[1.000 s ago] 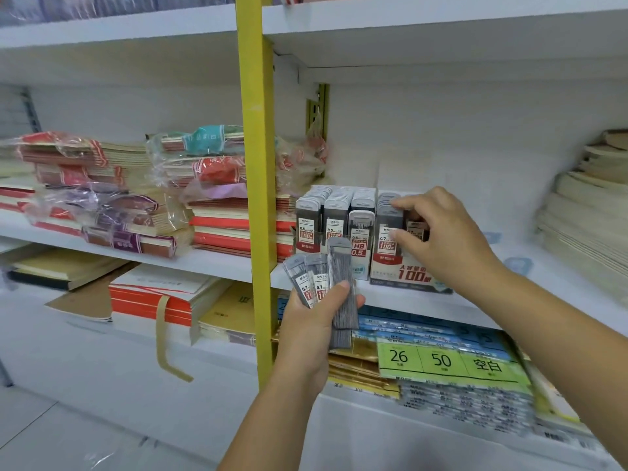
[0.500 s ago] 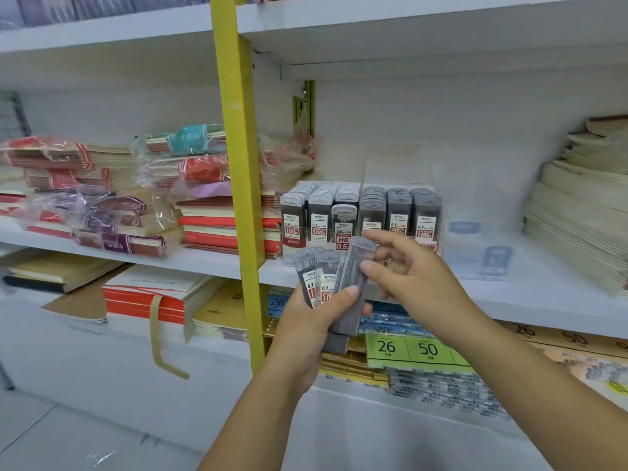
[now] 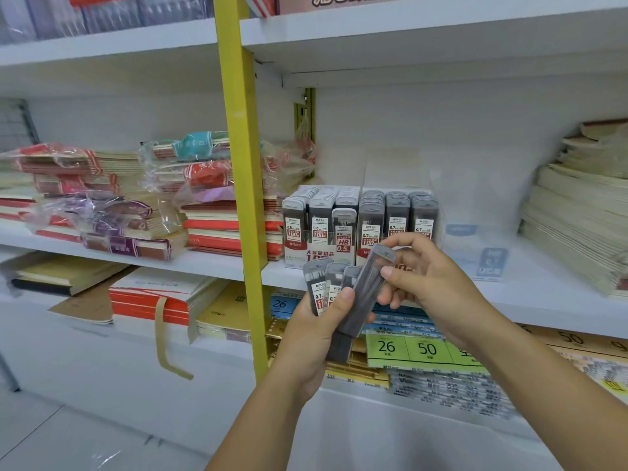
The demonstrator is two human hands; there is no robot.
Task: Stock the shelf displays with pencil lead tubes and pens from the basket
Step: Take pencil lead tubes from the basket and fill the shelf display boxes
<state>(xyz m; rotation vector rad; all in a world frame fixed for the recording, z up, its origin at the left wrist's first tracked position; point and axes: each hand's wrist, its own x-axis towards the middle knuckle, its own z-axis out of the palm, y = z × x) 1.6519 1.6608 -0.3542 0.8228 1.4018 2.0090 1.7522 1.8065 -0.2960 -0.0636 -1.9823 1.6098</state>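
Grey translucent plastic: one pencil lead tube point(image 3: 368, 294), tilted, pinched along its upper half by the right hand point(image 3: 431, 283), thumb under, fingertips curled over near the cap, standing half out of a fan. Just left of those fingertips, several more fanned tubes point(image 3: 323, 287), clamped in the left hand point(image 3: 311, 338), thumb pressed across the fronts, fingers wrapped behind; 0.7 readable on the labels. Likely trouble from here: easing the left thumb during the pull and spilling the fan to the floor; dragging an overlapping neighbour out with the pinched one; slotting a 0.7 among the 0.5 rows; nudging the upright front tubes over while pushing into rows that look close to full. Straight beyond the right fingertips, resting on the white shelf point(image 3: 560, 307), the right display box point(image 3: 363, 255): three rows of grey-capped tubes marked 0.7, packed front to back. Beyond the left fingertips, right beside that box, the left display box point(image 3: 316, 256): three rows marked 0.5, paler caps, one front tube with a large HB 0.5 label. Further right of the right hand, a clear plastic holder point(image 3: 475, 260) with a blue tag, no tubes visible inside. No basket and no pens in view. Off to the left past a yellow upright point(image 3: 244, 198), wrapped notebook stacks point(image 3: 102, 205); far right, a pile of pale booklets point(image 3: 577, 215).
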